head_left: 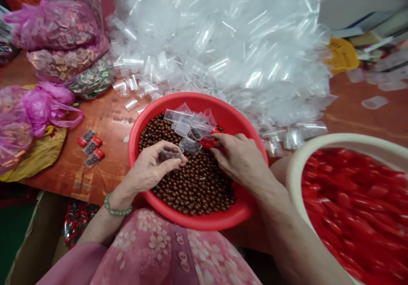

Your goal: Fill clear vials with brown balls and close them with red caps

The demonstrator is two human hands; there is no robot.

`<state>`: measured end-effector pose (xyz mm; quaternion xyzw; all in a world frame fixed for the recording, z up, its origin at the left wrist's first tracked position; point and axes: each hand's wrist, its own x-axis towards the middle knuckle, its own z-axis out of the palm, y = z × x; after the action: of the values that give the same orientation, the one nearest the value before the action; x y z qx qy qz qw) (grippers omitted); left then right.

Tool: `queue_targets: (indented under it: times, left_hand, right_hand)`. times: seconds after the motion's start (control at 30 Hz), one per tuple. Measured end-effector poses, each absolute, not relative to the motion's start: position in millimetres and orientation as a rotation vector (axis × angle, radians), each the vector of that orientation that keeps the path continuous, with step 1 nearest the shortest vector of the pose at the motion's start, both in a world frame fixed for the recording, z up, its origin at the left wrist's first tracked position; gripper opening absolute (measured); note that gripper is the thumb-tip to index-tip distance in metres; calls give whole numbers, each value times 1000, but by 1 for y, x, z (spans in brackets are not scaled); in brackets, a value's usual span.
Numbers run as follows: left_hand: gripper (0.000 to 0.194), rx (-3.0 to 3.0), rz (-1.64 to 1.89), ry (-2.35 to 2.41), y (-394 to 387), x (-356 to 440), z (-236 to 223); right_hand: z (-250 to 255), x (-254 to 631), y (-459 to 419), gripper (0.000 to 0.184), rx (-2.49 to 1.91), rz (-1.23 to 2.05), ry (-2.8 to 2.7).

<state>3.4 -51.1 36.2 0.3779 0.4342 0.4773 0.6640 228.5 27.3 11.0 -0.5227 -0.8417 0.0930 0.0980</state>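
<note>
A red basin (pixel 245 210) in front of me holds many small brown balls (pixel 197 183) and several clear plastic vials (pixel 188 121). My left hand (pixel 149 168) is closed around a clear vial (pixel 171 152) with a few brown balls inside. My right hand (pixel 240 157) reaches into the basin, its fingers pinched on a small red cap (pixel 208 142) near the loose vials.
A big heap of empty clear vials (pixel 223 38) fills the table behind the basin. A white basin (pixel 296 166) of red caps (pixel 353 208) stands at right. Pink bags (pixel 54 26) sit at left, and three filled, capped vials (pixel 91 147) lie on the wooden table (pixel 108 119).
</note>
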Motion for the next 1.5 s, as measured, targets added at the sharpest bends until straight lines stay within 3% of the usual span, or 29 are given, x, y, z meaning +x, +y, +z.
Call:
queue_targets:
  times: [0.2,0.33,0.43,0.57,0.7,1.3,1.5]
  left_hand:
    - [30,702,1101,737,-57,5,32]
    - [33,742,1071,770,-57,8,37]
    - [37,766,991,859,-57,9,39]
    - [40,760,918,873,-58,7,37]
    - [40,775,922,885,-58,6,32]
    - [26,868,931,871,-56,6,29]
    - [39,603,1014,707,-55,1,27]
  right_hand:
    - [38,230,15,32,-1260,1283,-1422]
    - [59,208,7,23,-1027,1624,-1165]
    - [67,193,5,14,-1030,1593,-1431]
    - [75,182,13,20,-914,1479,-2018]
    - [77,176,22,15,-775,1464,-2245]
    - [83,187,11,20,-827,1309,-2533]
    - [75,192,5,19,-989,1374,-2212]
